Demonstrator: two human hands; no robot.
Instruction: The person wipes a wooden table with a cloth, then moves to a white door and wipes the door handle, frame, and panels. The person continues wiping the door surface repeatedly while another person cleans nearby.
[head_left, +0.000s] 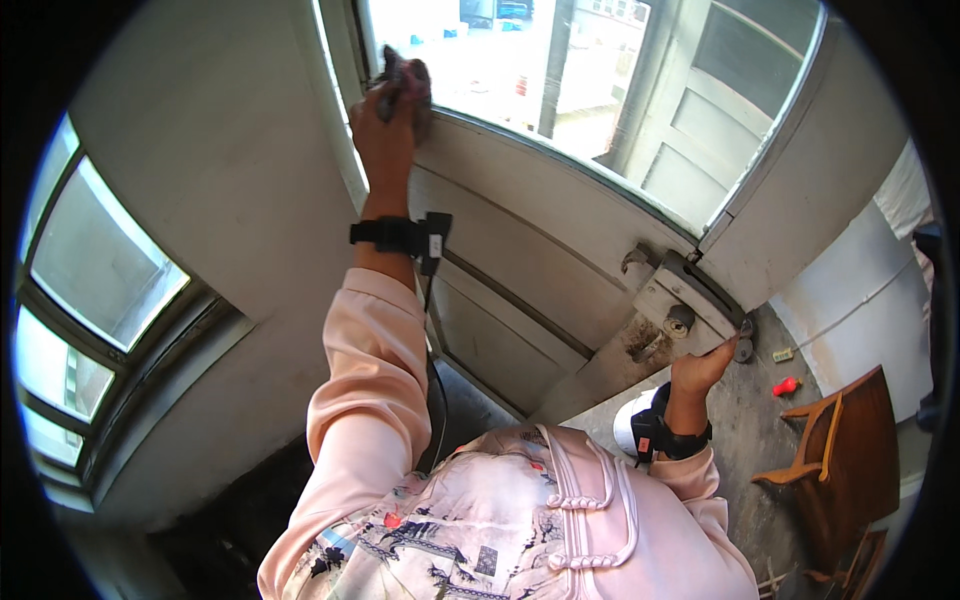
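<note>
My left hand (382, 142) is raised and grips a crumpled dark cloth (406, 81) with a reddish patch. The cloth is at the lower left corner of the glass pane (495, 82) in a pale painted door (525, 217). Lower down, my right hand (701, 367) is at the door's edge just beneath a metal rim lock (686, 296); its fingers are partly hidden there. A lock cylinder (679, 321) and a curved handle (637, 259) are fixed beside that edge. Close to my right fingertips hangs what looks like a small padlock (743, 349).
A wooden chair (855, 442) stands at the right on the grey floor (742, 420). Near it lie a small red object (786, 386) and a yellowish tag-like piece (782, 355). Behind my right wrist is a white round object (624, 426). A framed window (109, 255) is at the left.
</note>
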